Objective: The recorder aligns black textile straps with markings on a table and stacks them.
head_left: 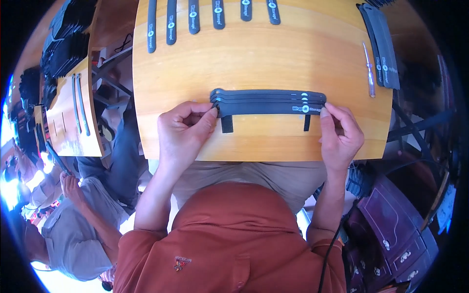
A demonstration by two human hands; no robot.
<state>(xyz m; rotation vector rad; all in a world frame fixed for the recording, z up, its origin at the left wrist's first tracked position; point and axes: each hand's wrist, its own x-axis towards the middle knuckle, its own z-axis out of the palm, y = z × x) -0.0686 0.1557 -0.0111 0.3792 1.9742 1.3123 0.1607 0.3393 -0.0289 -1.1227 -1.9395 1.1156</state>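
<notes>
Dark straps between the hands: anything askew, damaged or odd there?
Slightly askew: the dark straps, pinched at their ends by the left hand and right hand, overlap in steps, so several long edges show along the far side instead of one flush edge. That may be deliberate. No tear or spill is visible.

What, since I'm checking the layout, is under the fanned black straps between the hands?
Two short black strips show past the near edge of the black straps; what lies farther beneath is covered.
</notes>
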